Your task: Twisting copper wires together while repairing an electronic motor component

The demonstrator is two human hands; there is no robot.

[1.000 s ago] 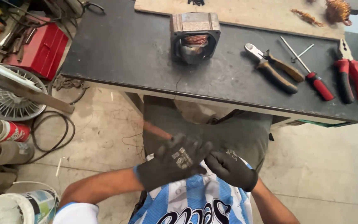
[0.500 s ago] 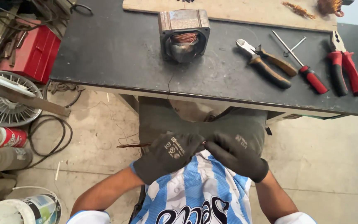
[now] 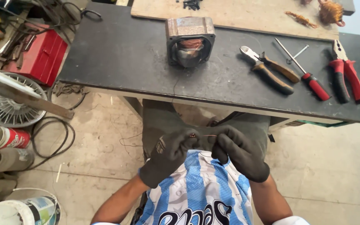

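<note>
Hands [image 3: 207, 152] risen nearer bench edge [image 3: 213, 104], pinching wire [image 3: 203, 135]

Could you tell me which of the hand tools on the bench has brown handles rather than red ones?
The cutters lying left of the red-handled screwdriver and red-handled pliers.
</note>
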